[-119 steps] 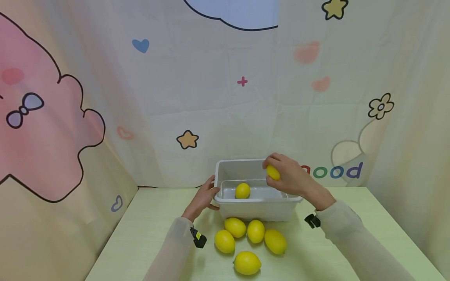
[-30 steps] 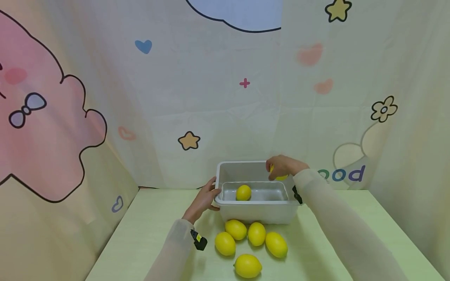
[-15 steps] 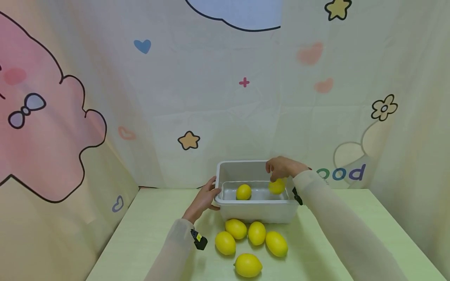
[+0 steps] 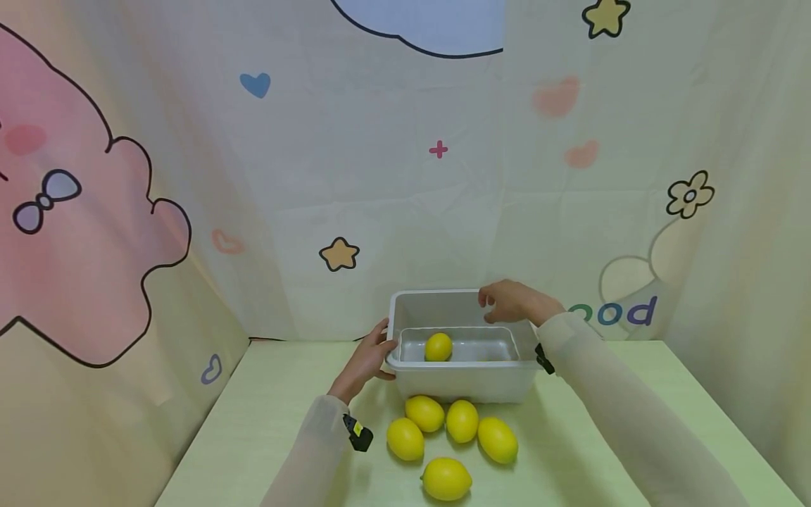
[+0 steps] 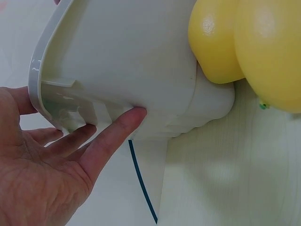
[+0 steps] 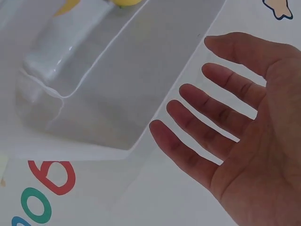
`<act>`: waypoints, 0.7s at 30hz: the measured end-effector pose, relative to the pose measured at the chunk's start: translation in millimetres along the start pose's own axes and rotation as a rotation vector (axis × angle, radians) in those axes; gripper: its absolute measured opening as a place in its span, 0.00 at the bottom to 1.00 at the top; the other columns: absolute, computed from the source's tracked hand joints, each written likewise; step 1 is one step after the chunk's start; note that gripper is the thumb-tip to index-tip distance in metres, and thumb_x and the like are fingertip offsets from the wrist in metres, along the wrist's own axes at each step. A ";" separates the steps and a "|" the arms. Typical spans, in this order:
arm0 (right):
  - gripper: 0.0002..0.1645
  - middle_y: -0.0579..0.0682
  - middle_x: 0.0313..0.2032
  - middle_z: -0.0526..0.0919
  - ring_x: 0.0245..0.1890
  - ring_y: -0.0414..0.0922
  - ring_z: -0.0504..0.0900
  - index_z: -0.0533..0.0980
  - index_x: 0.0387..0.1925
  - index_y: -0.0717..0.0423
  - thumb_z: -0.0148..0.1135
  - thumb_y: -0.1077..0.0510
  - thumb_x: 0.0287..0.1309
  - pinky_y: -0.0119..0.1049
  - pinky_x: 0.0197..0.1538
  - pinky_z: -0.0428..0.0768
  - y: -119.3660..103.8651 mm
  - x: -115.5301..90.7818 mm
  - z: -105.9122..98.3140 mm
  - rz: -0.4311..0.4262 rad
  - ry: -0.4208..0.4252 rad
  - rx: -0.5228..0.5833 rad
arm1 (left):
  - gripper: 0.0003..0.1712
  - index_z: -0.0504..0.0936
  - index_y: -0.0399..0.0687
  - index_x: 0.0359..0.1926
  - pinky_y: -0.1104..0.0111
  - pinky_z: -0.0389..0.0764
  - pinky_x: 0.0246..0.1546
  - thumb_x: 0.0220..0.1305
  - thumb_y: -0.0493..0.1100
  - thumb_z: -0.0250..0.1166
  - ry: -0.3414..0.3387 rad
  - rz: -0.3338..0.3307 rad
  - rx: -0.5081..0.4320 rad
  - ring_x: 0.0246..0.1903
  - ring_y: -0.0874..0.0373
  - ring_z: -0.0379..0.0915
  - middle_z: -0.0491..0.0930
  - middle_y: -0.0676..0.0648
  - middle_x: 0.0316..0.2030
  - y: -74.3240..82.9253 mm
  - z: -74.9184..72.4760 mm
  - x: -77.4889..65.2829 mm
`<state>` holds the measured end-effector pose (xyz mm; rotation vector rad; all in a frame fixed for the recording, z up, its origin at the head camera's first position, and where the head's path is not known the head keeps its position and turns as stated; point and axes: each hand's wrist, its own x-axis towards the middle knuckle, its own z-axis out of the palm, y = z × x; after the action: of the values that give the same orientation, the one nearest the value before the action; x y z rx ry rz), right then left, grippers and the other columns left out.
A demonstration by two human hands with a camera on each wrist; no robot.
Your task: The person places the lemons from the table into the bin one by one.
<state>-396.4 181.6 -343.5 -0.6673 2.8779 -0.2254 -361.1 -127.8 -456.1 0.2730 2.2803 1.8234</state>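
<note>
A white plastic bin stands at the back of the table. My left hand holds its left end; in the left wrist view the fingers press the outer wall below the rim and another digit passes over the rim. My right hand hovers above the bin's right end, holding nothing; in the right wrist view its fingers are spread beside the rim. One lemon lies inside on the left. Of a second lemon, only a yellow sliver shows over the front rim.
Several lemons lie on the pale table before the bin: a cluster with one lemon close to the front wall, and a separate lemon nearer me. A printed curtain hangs right behind the bin.
My right hand carried a lemon over the bin's right end and let it go. The lemon dropped inside, mostly behind the front wall. The left hand has stayed on the bin.
</note>
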 end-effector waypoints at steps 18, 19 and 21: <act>0.19 0.52 0.49 0.82 0.48 0.51 0.79 0.78 0.52 0.54 0.64 0.54 0.61 0.49 0.55 0.80 -14.5 -38.4 9.6 -0.150 0.243 -0.043 | 0.35 0.49 0.58 0.78 0.50 0.87 0.37 0.75 0.47 0.50 -0.004 0.006 0.001 0.66 0.32 0.64 0.57 0.35 0.73 -1.3 0.3 -0.2; 0.19 0.52 0.50 0.82 0.47 0.51 0.79 0.78 0.52 0.54 0.64 0.54 0.60 0.49 0.55 0.80 -16.0 -41.0 10.2 -0.156 0.254 -0.049 | 0.35 0.49 0.59 0.78 0.51 0.87 0.37 0.75 0.47 0.50 -0.003 0.005 0.000 0.66 0.32 0.64 0.57 0.35 0.73 -0.8 0.4 -0.2; 0.19 0.52 0.50 0.82 0.47 0.51 0.79 0.78 0.52 0.54 0.65 0.54 0.60 0.50 0.54 0.80 -19.3 -46.2 11.8 -0.167 0.271 -0.047 | 0.35 0.49 0.59 0.78 0.51 0.87 0.38 0.75 0.47 0.50 -0.001 0.004 0.003 0.66 0.32 0.64 0.57 0.35 0.73 -0.1 0.6 -0.4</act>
<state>-345.0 183.9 -345.0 -0.9553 3.0924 -0.2918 -360.6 -127.3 -456.3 0.2792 2.2831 1.8213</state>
